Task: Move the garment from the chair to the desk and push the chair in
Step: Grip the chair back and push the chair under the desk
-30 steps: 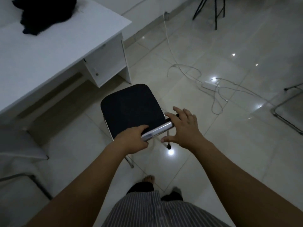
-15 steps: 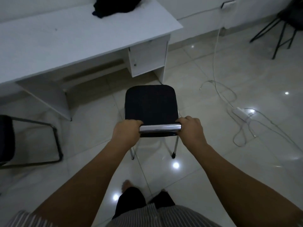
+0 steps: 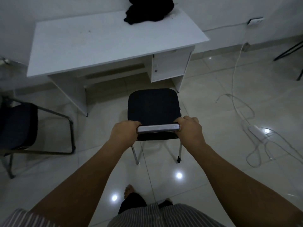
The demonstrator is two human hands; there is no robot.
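Black garment point(image 3: 149, 9) on the desk point(image 3: 101, 43), far beyond left hand point(image 3: 125, 134) and right hand point(image 3: 190, 130), both clenched around the chair point(image 3: 154, 110) back.

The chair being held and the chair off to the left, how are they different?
The held chair stands in front of the desk, both hands, left and right, gripping its chrome backrest bar; the left chair stands untouched beside the desk. The held chair's legs are straight; the left chair's frame loops along the floor. Both have dark seats.
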